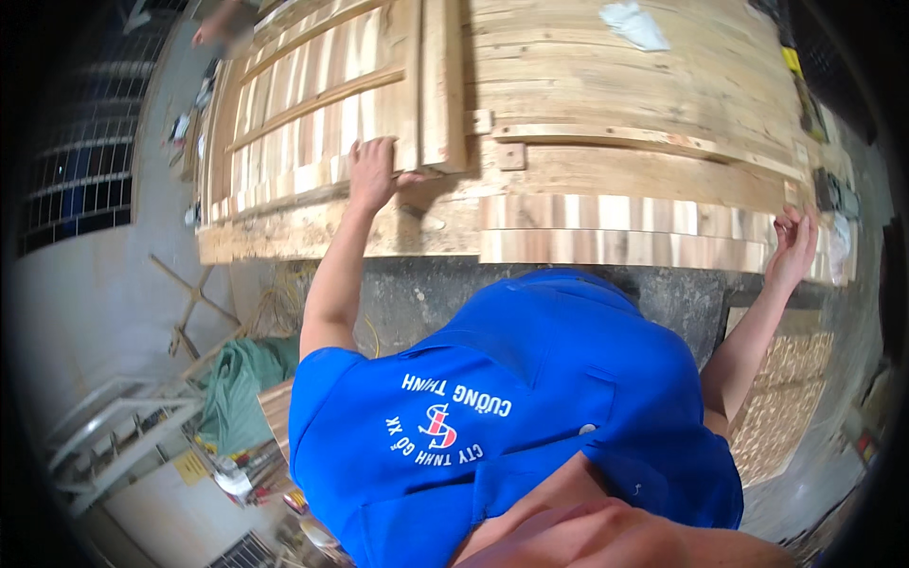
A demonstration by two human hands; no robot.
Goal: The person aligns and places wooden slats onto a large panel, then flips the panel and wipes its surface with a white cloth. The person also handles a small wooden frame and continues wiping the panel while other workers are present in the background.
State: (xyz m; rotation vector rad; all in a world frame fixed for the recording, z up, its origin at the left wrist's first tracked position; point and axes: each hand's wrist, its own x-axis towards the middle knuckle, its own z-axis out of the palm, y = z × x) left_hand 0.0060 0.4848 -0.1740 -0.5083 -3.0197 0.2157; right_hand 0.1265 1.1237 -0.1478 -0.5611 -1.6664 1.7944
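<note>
Closest to the body, along the near edge of the worktop (275, 243), lie what look like two striped wood strips, the near strip (615, 248) just beside the far strip (606, 212). They look stiff and dry, likely moderate in weight for their length, with little risk of slipping but with corners that could chip; a hold near each end, or on both long edges, should keep one level. The right hand (796, 242) is at their right end, its fingers loosely bent and partly open; whether it grips a strip or only touches it, I cannot tell. A little farther in, to the left, the panel (350, 123) lies flat on the worktop. The left hand (371, 178) is at its near edge, half open, fingers bent over the wood and thumb spread to the right; a firm grip cannot be made out. With its bars and the thick beam (440, 85) at its right side, the panel looks rigid and probably heavy, best taken by the outer frame rather than the thin slats. Beyond the strips are a small block (511, 156) and a long rail (653, 144), and farthest off a white cloth (634, 26), soft and light.
</note>
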